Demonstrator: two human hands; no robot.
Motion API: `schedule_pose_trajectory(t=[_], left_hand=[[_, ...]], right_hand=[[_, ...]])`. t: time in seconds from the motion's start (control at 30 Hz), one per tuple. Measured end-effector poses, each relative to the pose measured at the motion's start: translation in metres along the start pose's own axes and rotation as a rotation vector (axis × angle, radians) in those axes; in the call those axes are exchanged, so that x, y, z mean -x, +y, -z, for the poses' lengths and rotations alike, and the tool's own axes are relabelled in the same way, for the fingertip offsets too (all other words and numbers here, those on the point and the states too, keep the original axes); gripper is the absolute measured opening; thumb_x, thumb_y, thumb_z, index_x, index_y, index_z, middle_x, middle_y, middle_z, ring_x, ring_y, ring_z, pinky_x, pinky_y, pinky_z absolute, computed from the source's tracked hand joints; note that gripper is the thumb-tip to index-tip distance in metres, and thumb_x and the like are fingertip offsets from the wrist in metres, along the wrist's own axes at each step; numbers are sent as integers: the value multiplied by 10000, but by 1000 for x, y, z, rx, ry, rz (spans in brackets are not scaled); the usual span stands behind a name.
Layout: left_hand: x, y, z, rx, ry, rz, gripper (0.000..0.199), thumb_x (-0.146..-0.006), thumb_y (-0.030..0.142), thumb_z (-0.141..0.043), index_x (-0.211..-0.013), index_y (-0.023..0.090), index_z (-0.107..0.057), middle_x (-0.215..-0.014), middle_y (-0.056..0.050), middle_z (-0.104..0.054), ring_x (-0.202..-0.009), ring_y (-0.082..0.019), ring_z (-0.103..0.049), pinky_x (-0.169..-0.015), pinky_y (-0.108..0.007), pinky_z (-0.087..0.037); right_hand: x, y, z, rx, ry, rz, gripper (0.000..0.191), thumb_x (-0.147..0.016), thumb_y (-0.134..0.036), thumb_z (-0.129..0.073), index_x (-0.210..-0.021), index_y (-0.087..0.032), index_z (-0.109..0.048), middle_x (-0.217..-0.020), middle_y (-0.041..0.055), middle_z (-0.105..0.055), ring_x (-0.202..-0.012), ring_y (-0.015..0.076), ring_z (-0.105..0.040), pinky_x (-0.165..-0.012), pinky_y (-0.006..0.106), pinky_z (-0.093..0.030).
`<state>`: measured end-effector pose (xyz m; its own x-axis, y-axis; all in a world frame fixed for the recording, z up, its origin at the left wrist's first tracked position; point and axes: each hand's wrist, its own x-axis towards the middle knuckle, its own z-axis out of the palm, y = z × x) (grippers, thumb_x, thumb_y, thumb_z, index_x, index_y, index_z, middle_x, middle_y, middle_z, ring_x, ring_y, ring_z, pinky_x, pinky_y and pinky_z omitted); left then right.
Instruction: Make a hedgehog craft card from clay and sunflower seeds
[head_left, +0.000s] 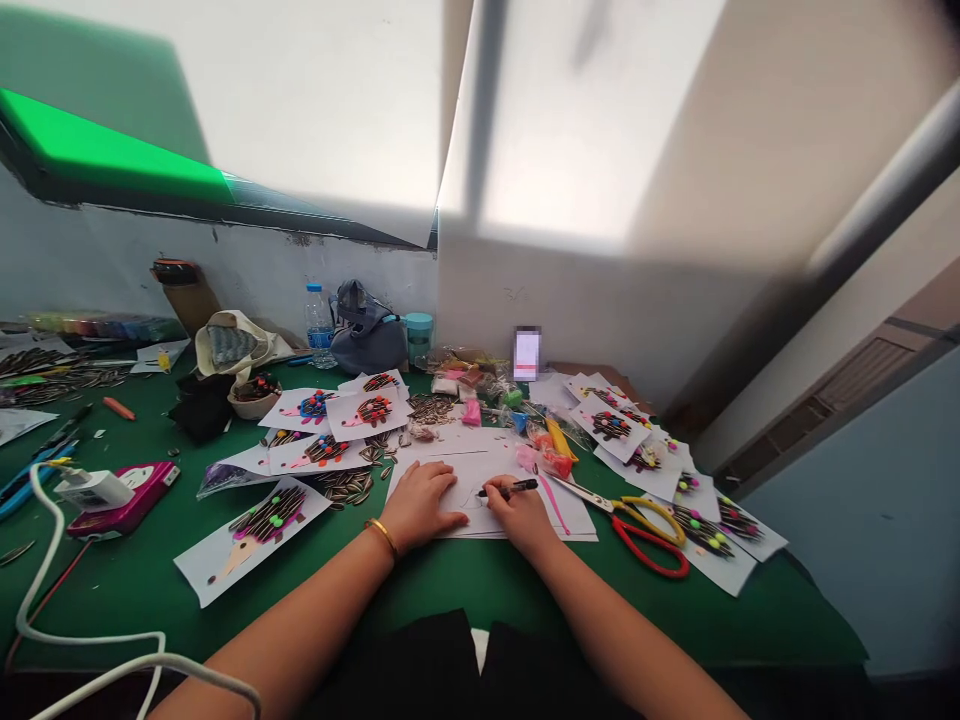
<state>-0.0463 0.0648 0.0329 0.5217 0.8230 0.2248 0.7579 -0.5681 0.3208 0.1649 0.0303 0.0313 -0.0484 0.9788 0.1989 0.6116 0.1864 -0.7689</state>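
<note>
Close to the front edge of a green table [420,600], a person bends to a sheet of white paper [499,455], pen at work level, as seen from beside me in the room. The right hand [525,518] holds a black pen [517,488], its fingers pinched around the barrel and the tip at the paper, next to a thin curved line [470,497]. The left hand [420,505], a gold-coloured bracelet [383,538] at its wrist, lies palm down on the paper's left part, fingers close together and stretched forward, thumb set apart toward the pen. The paper lies flat between both forearms, with a pink strip [555,505] on its right side. Just beyond that side rest scissors [649,535] with red and yellow handles, blades parted. White cards bearing spiny animal figures flank the scene: one card [251,540] lies alone at left, and a group [615,427] overlaps at right. Loose striped seeds [351,487] are scattered left of the paper. Farther back, a phone [528,355] stands upright near the wall, while a water bottle [320,330] stands beside a grey-blue bag [367,340].
</note>
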Motion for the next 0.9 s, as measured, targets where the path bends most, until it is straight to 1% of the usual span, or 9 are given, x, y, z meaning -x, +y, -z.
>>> schedule_pose_trajectory(t=[0.37,0.5,0.6,0.7,0.8,0.9], left_hand=[[0,-3,-4,1,12,-14,658,-656,595,-749,-1184,218,-643,-1330,-117,-581,-1265,-325,-489,-1139,-537,-252],[0,-4,-4,4,7,-13,660,-660,597,-745,-1188,216,-640,-1333,-121,-578,-1266,-326,-488,-1137,-543,-252],[0,-4,-3,8,11,-18,652,-663,597,-742,-1183,216,-644,-1328,-122,-582,-1263,-325,-491,-1137,-543,-254],[0,-3,-3,10,24,-22,641,-659,588,-748,-1175,222,-648,-1317,-116,-590,-1253,-325,-501,-1136,-538,-261],[0,-3,-3,7,28,-19,631,-659,578,-752,-1170,223,-650,-1315,-114,-591,-1251,-324,-504,-1136,-540,-262],[0,-1,-1,4,20,-10,627,-661,572,-754,-1171,224,-648,-1321,-116,-587,-1256,-324,-499,-1135,-543,-263]], right_hand=[[-1,3,-1,7,-3,-17,274,-895,-359,-462,-931,-210,-689,-853,30,-717,-808,194,-652,-732,283,-455],[-1,1,0,3,-14,-2,279,-885,-355,-462,-945,-210,-693,-889,38,-722,-840,195,-654,-743,282,-459],[-1,0,1,-4,-25,-23,279,-879,-356,-462,-926,-210,-695,-863,37,-724,-814,196,-657,-721,280,-461],[-1,-2,1,5,-8,-32,282,-882,-357,-454,-917,-214,-695,-855,35,-723,-818,199,-658,-733,288,-462],[0,-2,2,-13,-3,-4,283,-881,-364,-454,-924,-215,-691,-870,35,-722,-846,202,-658,-748,292,-468],[0,-2,6,-73,47,-1,305,-887,-397,-444,-917,-209,-682,-815,29,-711,-793,196,-657,-731,290,-476]])
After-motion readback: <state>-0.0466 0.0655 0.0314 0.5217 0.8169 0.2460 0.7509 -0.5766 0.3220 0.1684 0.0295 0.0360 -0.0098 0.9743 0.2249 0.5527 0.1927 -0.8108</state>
